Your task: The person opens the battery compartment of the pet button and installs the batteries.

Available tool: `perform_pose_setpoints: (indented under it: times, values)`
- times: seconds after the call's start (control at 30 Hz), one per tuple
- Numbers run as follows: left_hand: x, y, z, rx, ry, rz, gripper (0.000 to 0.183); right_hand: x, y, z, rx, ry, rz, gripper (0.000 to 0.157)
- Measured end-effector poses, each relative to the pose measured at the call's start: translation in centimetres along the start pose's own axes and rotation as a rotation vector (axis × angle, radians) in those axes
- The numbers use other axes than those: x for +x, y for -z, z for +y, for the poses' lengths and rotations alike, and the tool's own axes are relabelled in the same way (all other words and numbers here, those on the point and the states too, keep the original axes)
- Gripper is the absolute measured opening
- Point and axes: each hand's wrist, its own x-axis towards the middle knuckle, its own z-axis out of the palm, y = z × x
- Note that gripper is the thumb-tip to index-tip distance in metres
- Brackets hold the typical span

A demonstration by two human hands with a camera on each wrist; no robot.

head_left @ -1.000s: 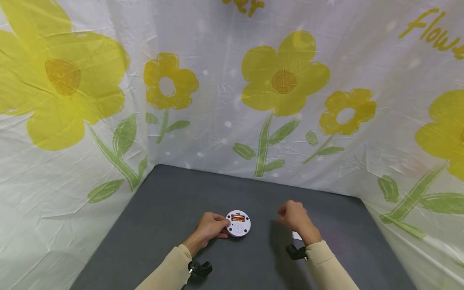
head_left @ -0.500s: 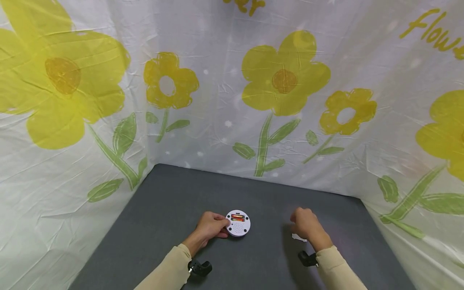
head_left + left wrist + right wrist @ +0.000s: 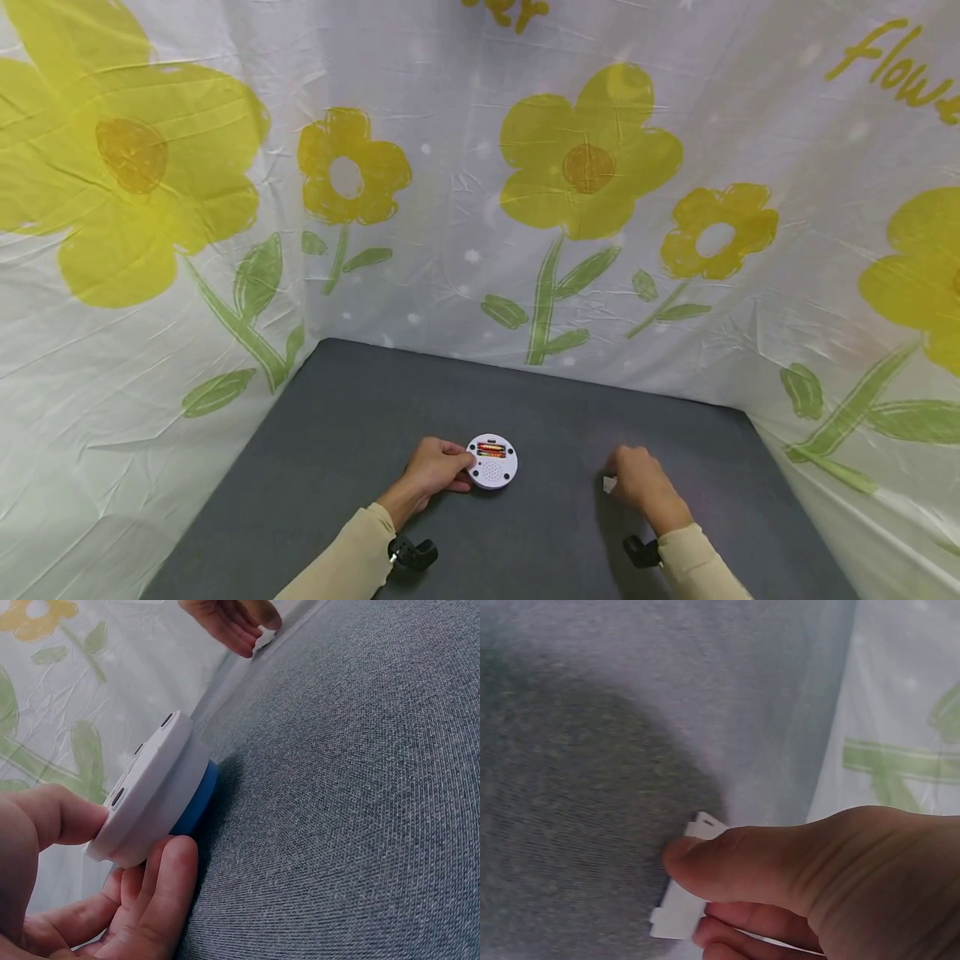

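Observation:
My left hand (image 3: 433, 468) pinches the near-left edge of a round white battery-powered device (image 3: 492, 473), thumb on its face and fingers beneath. The device lies with its open battery compartment up, two red-and-gold batteries (image 3: 491, 450) side by side in it. Speaker holes and small dark feet dot the same face. In the left wrist view a blue part (image 3: 196, 799) shows under the white body. Over to the right, my right hand (image 3: 643, 481) holds a small white battery cover (image 3: 682, 909) between thumb and fingers; the thumb hides its middle.
A dark grey cloth-covered table (image 3: 420, 383) lies under both hands. White curtain (image 3: 450, 275) printed with yellow flowers hangs along its back and sides. Each wrist wears a black strap-on camera, such as the left wrist camera (image 3: 412, 553).
My right hand has moved right and down onto the white battery cover and taken hold of it. The left hand and the round device have stayed in place.

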Motion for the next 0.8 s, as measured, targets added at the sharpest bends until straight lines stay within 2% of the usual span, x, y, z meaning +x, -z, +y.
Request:
perform_pose_setpoints:
  times: [0.27,0.43,0.8]
  values:
    - [-0.15,-0.09,0.16,-0.001,0.008,0.007,0.032,-0.56,-0.57,0.04,-0.005,-0.007,0.055,0.019]
    - [-0.04,-0.11,0.07,-0.012,0.010,0.002,0.031,-0.52,-0.65,-0.10,-0.004,-0.022,0.044,0.017]
    - [0.12,-0.03,-0.05,-0.011,0.015,0.004,0.032,0.39,-0.01,-0.80,0.042,0.019,0.032,0.017]
